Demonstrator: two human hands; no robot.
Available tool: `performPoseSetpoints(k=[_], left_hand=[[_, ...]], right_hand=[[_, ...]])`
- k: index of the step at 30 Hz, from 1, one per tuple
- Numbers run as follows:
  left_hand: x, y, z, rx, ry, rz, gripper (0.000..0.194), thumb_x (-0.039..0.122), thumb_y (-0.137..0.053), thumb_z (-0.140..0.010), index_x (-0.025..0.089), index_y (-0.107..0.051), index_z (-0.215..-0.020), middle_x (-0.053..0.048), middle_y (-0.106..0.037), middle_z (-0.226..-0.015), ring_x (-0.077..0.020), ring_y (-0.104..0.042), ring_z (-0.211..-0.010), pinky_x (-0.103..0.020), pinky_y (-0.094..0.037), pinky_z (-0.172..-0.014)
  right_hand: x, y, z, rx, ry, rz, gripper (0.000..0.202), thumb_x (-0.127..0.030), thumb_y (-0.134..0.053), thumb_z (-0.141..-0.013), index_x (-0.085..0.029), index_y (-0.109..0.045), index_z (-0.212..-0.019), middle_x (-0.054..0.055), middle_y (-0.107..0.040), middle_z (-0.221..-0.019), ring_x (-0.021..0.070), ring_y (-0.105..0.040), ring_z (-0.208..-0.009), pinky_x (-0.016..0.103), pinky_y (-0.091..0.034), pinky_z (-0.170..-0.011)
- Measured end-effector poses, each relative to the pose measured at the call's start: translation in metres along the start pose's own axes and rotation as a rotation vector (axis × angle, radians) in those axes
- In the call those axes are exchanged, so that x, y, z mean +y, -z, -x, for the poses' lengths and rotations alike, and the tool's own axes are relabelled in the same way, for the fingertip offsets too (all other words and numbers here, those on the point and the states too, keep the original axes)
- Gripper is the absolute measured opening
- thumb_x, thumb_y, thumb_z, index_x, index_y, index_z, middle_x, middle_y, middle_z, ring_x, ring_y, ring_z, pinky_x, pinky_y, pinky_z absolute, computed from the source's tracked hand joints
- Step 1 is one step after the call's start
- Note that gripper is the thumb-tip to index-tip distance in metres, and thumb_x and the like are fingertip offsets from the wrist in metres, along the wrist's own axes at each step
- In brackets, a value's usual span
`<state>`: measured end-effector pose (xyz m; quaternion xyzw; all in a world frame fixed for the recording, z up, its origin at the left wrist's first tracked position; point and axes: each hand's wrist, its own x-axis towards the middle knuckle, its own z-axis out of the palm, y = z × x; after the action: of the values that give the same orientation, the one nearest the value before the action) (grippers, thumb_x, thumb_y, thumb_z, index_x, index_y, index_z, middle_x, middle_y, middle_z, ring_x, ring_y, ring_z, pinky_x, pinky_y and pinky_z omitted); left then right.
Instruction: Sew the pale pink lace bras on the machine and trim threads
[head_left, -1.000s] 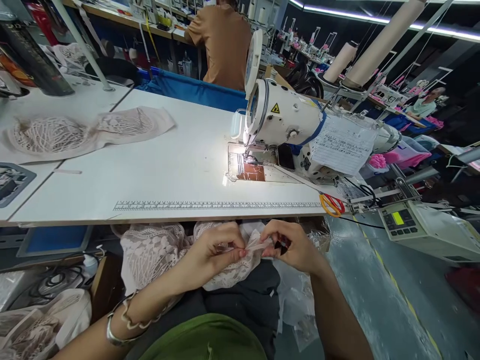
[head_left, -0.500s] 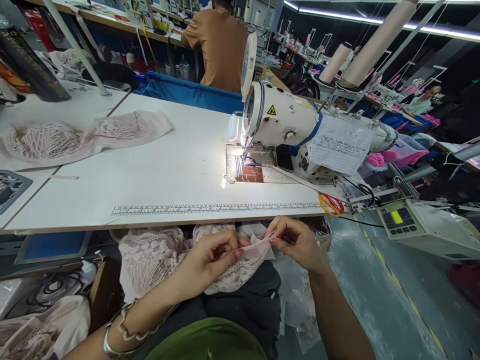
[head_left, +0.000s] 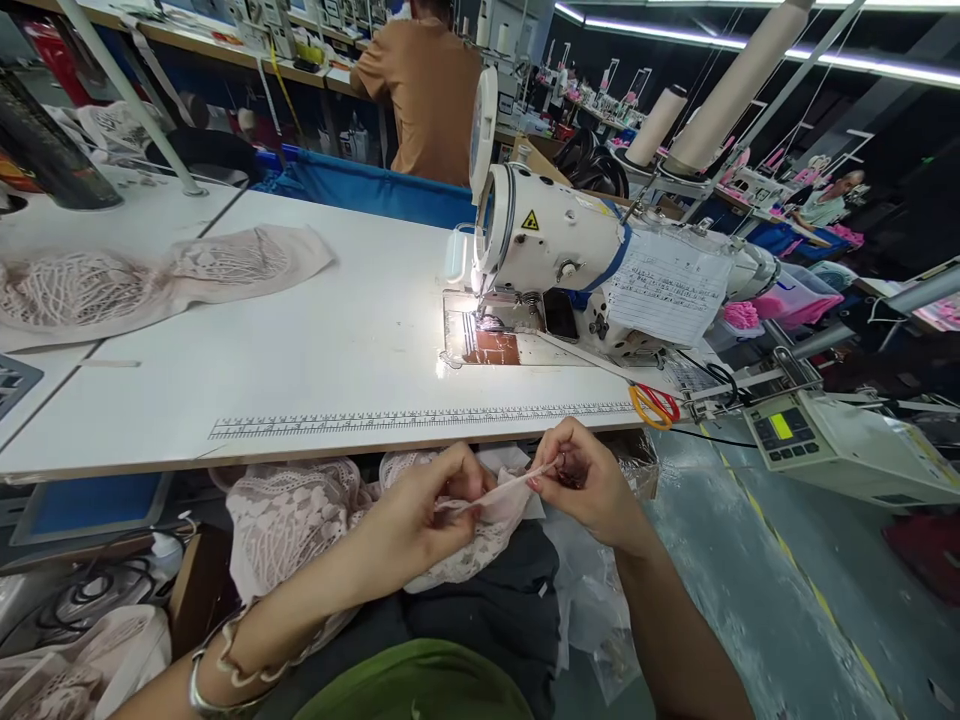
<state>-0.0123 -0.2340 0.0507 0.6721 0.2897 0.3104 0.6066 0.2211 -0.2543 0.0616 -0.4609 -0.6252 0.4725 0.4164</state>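
Note:
A pale pink lace bra (head_left: 296, 520) with moulded cups lies across my lap, below the table's front edge. My left hand (head_left: 431, 520) is closed on its sheer edge, thumb against the fingers. Just to the right, my right hand (head_left: 581, 480) pinches the end of that same edge between thumb and fingertips. The strip between the hands is drawn fairly straight. Part of the lace cup hangs beneath it, and my left hand and forearm hide some of the garment.
Beyond my hands stands a white sewing machine (head_left: 555, 230) with its lamp lit. Orange and red scissors (head_left: 654, 405) lie at the table's right end, near a printed ruler (head_left: 420, 418). Another lace piece (head_left: 225, 262) lies at left. A person (head_left: 424, 90) sits across the table.
My left hand has shifted slightly left and turned, its fingers curling more over the edge. My right hand has risen a little, still pinching. The view has moved slightly to the right.

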Motion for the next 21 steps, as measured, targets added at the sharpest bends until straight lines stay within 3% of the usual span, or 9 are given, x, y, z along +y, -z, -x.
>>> performPoseSetpoints(k=[3, 5, 7, 11, 15, 19, 21], left_hand=[[0.004, -0.006, -0.005, -0.01, -0.006, -0.185, 0.031, 0.029, -0.064, -0.086, 0.023, -0.057, -0.115, -0.005, -0.071, -0.107, -0.0177, -0.064, -0.086, -0.021, -0.044, -0.063], [0.003, -0.012, -0.011, 0.026, 0.01, -0.288, 0.023, 0.032, -0.065, -0.087, 0.022, -0.066, -0.107, -0.003, -0.074, -0.092, -0.0151, -0.061, -0.07, -0.022, -0.039, -0.059], [0.001, -0.017, -0.016, 0.082, 0.033, -0.294, 0.017, 0.033, -0.062, -0.088, 0.019, -0.07, -0.084, 0.0, -0.07, -0.07, -0.0119, -0.052, -0.058, -0.023, -0.032, -0.056], [-0.003, -0.021, -0.019, 0.135, 0.129, -0.124, 0.032, 0.042, -0.061, -0.086, 0.015, -0.071, -0.072, 0.001, -0.056, -0.057, -0.0097, -0.037, -0.053, -0.022, -0.024, -0.051], [-0.004, -0.018, -0.019, 0.126, 0.22, 0.136, 0.037, 0.049, -0.066, -0.081, 0.013, -0.071, -0.074, 0.001, -0.048, -0.057, -0.0088, -0.031, -0.053, -0.022, -0.021, -0.049], [-0.004, -0.016, -0.02, 0.135, 0.221, 0.227, 0.038, 0.049, -0.071, -0.077, 0.011, -0.074, -0.075, 0.001, -0.047, -0.058, -0.0081, -0.029, -0.054, -0.022, -0.02, -0.049], [-0.003, -0.015, -0.02, 0.136, 0.219, 0.244, 0.038, 0.049, -0.072, -0.077, 0.011, -0.074, -0.074, 0.001, -0.048, -0.057, -0.0075, -0.028, -0.054, -0.022, -0.019, -0.049]], right_hand=[[-0.01, -0.006, 0.002, 0.008, -0.032, 0.075, 0.022, -0.018, -0.071, -0.087, -0.024, -0.05, -0.09, -0.004, -0.059, -0.075, 0.009, -0.048, -0.058, 0.02, -0.035, -0.052], [-0.016, -0.011, 0.002, -0.001, -0.043, 0.116, 0.022, -0.017, -0.07, -0.086, -0.024, -0.049, -0.09, -0.004, -0.059, -0.073, 0.0092, -0.049, -0.058, 0.02, -0.035, -0.052], [-0.019, -0.014, 0.002, -0.012, -0.044, 0.15, 0.022, -0.019, -0.072, -0.084, -0.023, -0.051, -0.09, -0.004, -0.059, -0.073, 0.0096, -0.05, -0.058, 0.02, -0.036, -0.051], [-0.013, -0.011, 0.004, 0.064, -0.002, 0.199, 0.018, -0.036, -0.069, -0.091, -0.022, -0.059, -0.094, -0.003, -0.058, -0.07, 0.0113, -0.053, -0.057, 0.023, -0.04, -0.053], [0.0, -0.002, 0.006, 0.142, 0.023, 0.194, 0.042, -0.052, -0.045, -0.103, -0.021, -0.057, -0.078, -0.003, -0.05, -0.059, 0.0105, -0.045, -0.047, 0.025, -0.035, -0.047], [0.003, 0.003, 0.005, 0.041, 0.048, 0.305, 0.057, -0.072, -0.038, -0.096, -0.021, -0.054, -0.077, -0.003, -0.047, -0.063, 0.0116, -0.038, -0.054, 0.027, -0.03, -0.051], [0.0, 0.002, 0.005, -0.037, 0.05, 0.309, 0.061, -0.071, -0.031, -0.099, -0.02, -0.06, -0.082, 0.0, -0.051, -0.071, 0.0132, -0.043, -0.06, 0.028, -0.033, -0.056]])
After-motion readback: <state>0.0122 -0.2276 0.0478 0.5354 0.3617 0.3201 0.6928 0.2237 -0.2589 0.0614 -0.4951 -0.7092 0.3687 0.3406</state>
